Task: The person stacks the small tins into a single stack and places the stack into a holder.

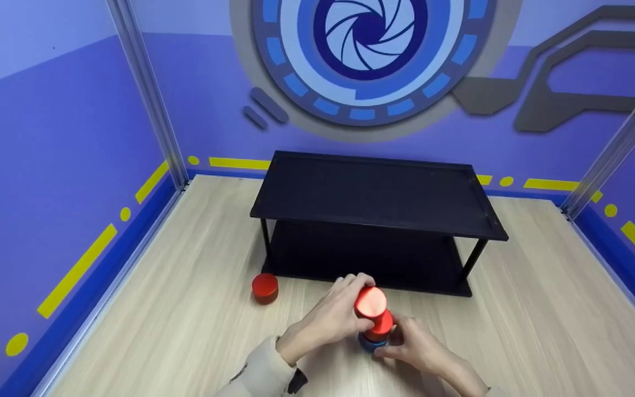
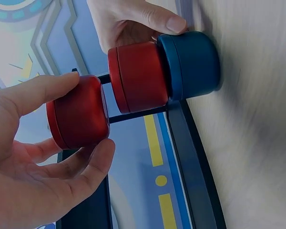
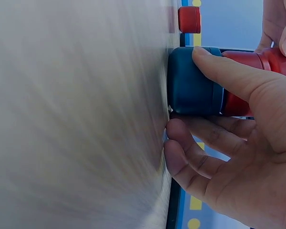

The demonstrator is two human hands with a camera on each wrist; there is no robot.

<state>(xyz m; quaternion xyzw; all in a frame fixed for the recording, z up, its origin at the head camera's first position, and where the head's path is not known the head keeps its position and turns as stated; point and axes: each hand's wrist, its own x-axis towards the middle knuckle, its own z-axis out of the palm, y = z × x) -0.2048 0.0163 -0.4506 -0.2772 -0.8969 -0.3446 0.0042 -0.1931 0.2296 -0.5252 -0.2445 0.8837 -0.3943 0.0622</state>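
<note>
My left hand [image 1: 328, 317] holds a small round red tin [image 1: 371, 301] between thumb and fingers. In the left wrist view this red tin [image 2: 81, 112] is tilted and held just above a second red tin [image 2: 140, 76], with a small gap between them. That second tin sits on a blue tin [image 2: 195, 64], slightly off its centre. The blue tin [image 3: 193, 81] stands on the table. My right hand [image 1: 419, 344] grips the blue tin low down, thumb on the near side; some fingers are partly hidden behind it.
Another red tin [image 1: 265, 289] stands on the wooden table [image 1: 202, 331] to the left, near the shelf's front left corner. A black two-tier shelf [image 1: 372, 190] stands behind the hands. Patterned blue-purple panels [image 1: 64, 165] enclose the table at the back and sides.
</note>
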